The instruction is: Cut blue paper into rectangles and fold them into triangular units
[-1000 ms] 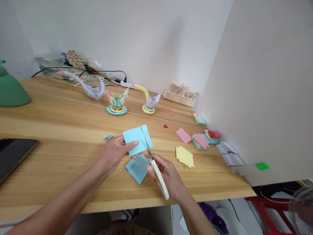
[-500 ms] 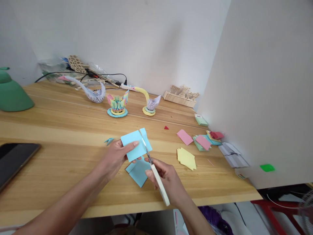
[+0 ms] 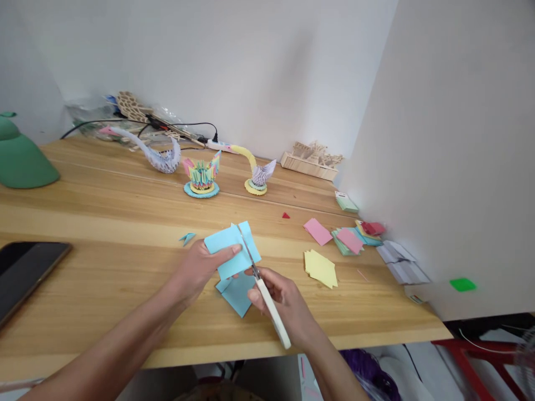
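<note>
A light blue sheet of paper (image 3: 223, 245) is pinched in my left hand (image 3: 200, 264), thumb on top and fingers beneath. My right hand (image 3: 284, 298) grips white-handled scissors (image 3: 271, 312), whose blades lie across the sheet near its right side. A strip of the blue paper (image 3: 249, 239) stands to the right of the blades. Below, on the table, more blue paper (image 3: 238, 295) lies partly covered by my hands. Left of my left hand sits a small folded blue piece (image 3: 188, 238).
Yellow paper (image 3: 320, 268), pink paper (image 3: 317, 231) and stacked colored sheets (image 3: 349, 241) lie at the right. Folded-paper swans (image 3: 163, 159) (image 3: 262, 174) and a multicolored paper piece (image 3: 202, 178) stand behind. A phone (image 3: 31, 273) and a green object (image 3: 25, 159) are at the left.
The scissor blades have gone across the blue sheet, and the right-hand strip now stands slightly apart from the rest. My left hand has tilted the sheet a little.
</note>
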Action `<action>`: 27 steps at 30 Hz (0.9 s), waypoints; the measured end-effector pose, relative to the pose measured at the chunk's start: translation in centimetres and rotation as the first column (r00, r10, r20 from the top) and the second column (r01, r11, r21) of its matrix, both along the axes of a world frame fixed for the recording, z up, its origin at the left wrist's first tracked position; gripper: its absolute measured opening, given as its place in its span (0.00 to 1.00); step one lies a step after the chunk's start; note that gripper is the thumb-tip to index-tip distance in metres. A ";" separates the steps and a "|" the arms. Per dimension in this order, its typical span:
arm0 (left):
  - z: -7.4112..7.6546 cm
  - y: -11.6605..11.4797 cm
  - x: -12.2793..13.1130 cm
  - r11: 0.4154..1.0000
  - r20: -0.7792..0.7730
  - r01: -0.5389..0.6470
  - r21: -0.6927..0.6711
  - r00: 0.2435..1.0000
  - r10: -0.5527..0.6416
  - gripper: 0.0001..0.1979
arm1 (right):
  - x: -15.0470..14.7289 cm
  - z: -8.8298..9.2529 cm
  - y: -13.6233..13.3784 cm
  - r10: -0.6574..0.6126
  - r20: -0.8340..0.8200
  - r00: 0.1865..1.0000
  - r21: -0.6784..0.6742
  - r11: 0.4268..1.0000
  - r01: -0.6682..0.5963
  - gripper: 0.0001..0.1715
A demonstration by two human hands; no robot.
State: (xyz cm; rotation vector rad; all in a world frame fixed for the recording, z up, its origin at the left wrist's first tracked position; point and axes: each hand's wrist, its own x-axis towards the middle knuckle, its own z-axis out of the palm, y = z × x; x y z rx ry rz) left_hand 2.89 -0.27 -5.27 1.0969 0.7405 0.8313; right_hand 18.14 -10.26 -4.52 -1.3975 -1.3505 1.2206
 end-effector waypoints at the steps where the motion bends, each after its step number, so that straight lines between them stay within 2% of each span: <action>1: 0.0 0.0 0.0 1.000 0.000 0.004 -0.002 1.000 -0.004 0.10 | 0.0 0.1 0.0 0.005 -0.007 1.000 0.001 1.000 -0.005 0.15; 8: 0.1 -0.2 0.1 0.999 0.048 -0.005 -0.054 0.999 0.008 0.09 | -0.4 0.1 -0.3 -0.017 0.016 1.000 0.039 0.999 0.016 0.16; 13: 0.1 -0.2 0.1 0.998 0.059 0.006 -0.055 0.998 -0.002 0.09 | -0.4 -0.1 -0.3 -0.006 0.048 0.999 0.007 1.000 0.005 0.17; 18: 0.0 -0.1 0.1 0.998 0.046 0.008 -0.060 0.999 -0.005 0.09 | -0.2 0.4 -0.3 -0.014 0.083 0.996 0.021 1.000 0.012 0.11; 22: -0.1 -0.1 0.0 0.999 -0.029 -0.034 -0.014 0.999 0.034 0.08 | -0.1 0.9 -0.1 0.006 0.062 0.998 0.011 1.000 -0.007 0.05; 27: -0.2 -0.1 0.0 0.999 -0.022 -0.029 -0.032 0.999 0.028 0.08 | -0.3 0.7 -0.2 -0.002 0.058 0.998 0.050 0.999 -0.001 0.06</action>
